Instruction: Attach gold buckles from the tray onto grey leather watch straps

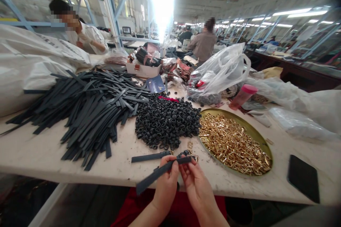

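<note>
While the left hand [165, 184] and right hand [196, 181] both grip one dark strap [156, 176] in front of the loops [167, 120], loose straps [93, 113] lie left of the loops and a tray [252, 127] right.

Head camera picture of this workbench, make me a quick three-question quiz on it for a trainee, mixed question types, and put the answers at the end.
1. What are the left hand and right hand holding?
A) a cardboard box
B) a dark strip
C) a clear plastic bag

2. True or false: the pile of small black loops lies between the heap of dark strips and the tray of gold-coloured pieces.

3. Fill in the blank: the container just beyond the tray has a ____ top.

Key: 1. B; 2. True; 3. pink.
</note>
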